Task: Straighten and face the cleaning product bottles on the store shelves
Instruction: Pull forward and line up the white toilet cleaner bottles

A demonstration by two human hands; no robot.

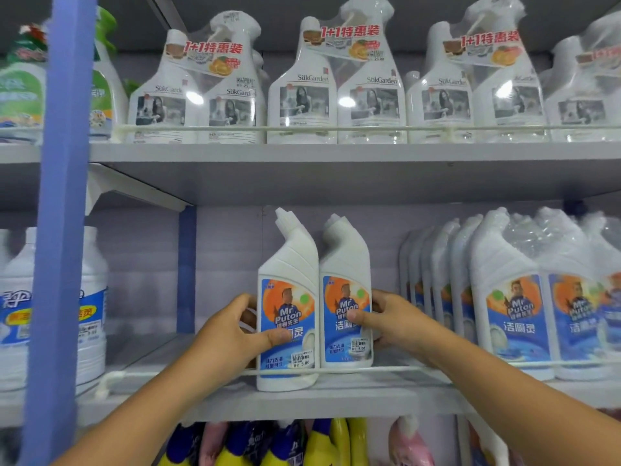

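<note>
A person faces stock on a store's middle shelf (336, 398), each hand holding one of two white toilet-cleaner bottles standing upright side by side and touching. The left hand (232, 334) grasps the left bottle (287, 297), thumb laid across the blue label and fingers wrapped behind its left edge; the right hand (393, 321) grasps the right bottle (346, 290) the same way from its right side. Both labels already point outward, long axes vertical, angled necks leaning left. The left bottle sits nearer, its base at the shelf's front edge behind the thin white guard rail (437, 367), while the right one stands slightly farther back, so the pair is probably not yet flush. A gap lies to their left, and to their right a row of wrapped bottles (517, 297) of the same brand stands a little apart; how deep that row runs is hard to judge. Spray-bottle twin packs (302, 95) fill the shelf above.
</note>
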